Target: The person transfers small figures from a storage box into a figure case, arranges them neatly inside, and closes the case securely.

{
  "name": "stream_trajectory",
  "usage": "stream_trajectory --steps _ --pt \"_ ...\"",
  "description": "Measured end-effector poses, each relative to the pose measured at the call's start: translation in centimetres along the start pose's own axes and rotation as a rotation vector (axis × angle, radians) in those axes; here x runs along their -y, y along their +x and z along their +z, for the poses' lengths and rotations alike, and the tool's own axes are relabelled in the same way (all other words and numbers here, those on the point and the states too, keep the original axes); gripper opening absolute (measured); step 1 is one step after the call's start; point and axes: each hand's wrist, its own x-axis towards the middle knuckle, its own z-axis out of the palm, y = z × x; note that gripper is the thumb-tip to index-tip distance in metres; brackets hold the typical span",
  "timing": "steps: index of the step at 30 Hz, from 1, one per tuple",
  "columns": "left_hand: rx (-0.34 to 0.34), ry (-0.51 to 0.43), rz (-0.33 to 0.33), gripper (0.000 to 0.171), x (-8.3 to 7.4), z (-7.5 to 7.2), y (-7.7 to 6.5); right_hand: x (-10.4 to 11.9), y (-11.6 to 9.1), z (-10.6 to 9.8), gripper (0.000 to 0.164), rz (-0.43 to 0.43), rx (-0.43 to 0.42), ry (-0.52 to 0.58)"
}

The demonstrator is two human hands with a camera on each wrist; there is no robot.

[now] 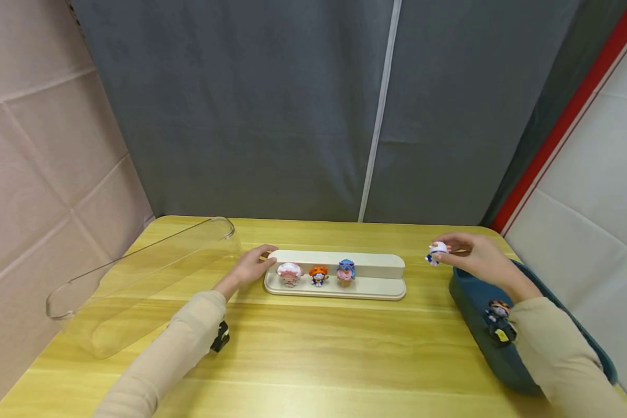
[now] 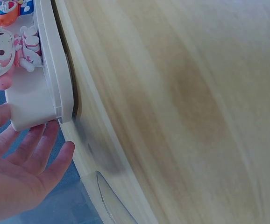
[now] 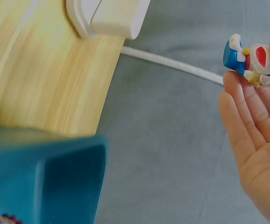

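My left hand (image 1: 249, 267) grips the left end of a white two-step display stand (image 1: 368, 287), thumb on one side of the raised step and fingers on the other. On the stand's lower step stand three figurines: a pink and white one (image 1: 289, 274), an orange-hatted one (image 1: 319, 275) and a blue one with a pink ice cream cone (image 1: 346, 273). Off to the right, my right hand (image 1: 478, 258) pinches a small white and blue figurine (image 3: 254, 60) between thumb and fingertips, held up above the far end of a blue bin (image 1: 472, 316).
A clear plastic cover (image 1: 151, 278) lies on the wooden table (image 1: 313, 354) at the left. Another figurine (image 1: 498, 310) shows inside the bin, partly behind the right sleeve. A grey curtain (image 1: 240, 116) hangs behind the table.
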Motion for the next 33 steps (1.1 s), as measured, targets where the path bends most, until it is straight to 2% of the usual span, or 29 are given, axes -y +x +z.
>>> stream_trajectory --steps 15,25,33 --pt "-0.012 0.01 0.014 0.032 0.1 0.1 0.1 0.9 1.9 2.5 0.041 -0.059 0.022 0.066" --pt "-0.004 0.013 -0.003 0.033 0.2 0.2 0.2 1.1 2.3 4.3 0.037 -0.087 0.051 0.109" --pt "-0.01 0.014 0.0 0.032 0.3 0.2 0.2 1.1 2.3 5.8 0.039 -0.069 0.071 0.117"
